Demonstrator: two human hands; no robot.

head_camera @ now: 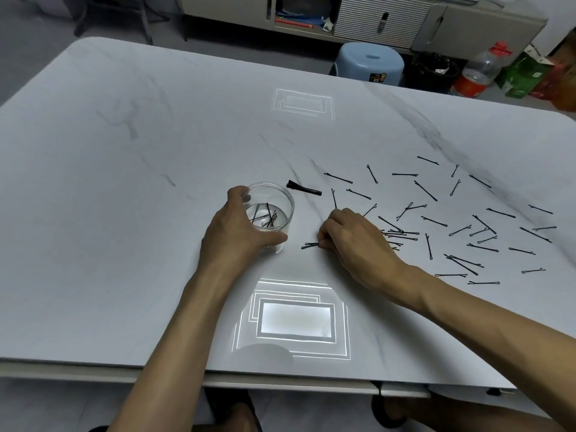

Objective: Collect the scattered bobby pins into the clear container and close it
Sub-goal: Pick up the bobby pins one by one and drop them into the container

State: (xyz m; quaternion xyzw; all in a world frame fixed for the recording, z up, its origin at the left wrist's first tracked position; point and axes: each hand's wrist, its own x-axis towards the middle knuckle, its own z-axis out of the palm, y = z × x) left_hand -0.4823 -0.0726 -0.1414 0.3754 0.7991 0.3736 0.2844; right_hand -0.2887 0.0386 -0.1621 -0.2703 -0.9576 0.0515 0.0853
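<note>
Left hand [237, 232] is gripping the open container [270, 213], steadying it on the worktop [124, 182]; right hand [352, 241] is pinching pins [310, 245] beside it, ready to drop in.

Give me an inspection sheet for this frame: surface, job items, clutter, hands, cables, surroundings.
Surface: pale marble-look table, glossy, with lamp reflections.
Job's things: clear container upright, open, a few pins inside; many bobby pins scattered to its right; no lid seen.
Clutter: flat black clip just behind the container.
Hands: left hand wraps the container; right hand pinches bobby pins at the table, ends sticking out at.
Cables: nothing seen.
Surroundings: blue stool, plastic bottle, green box, cabinets behind.
</note>
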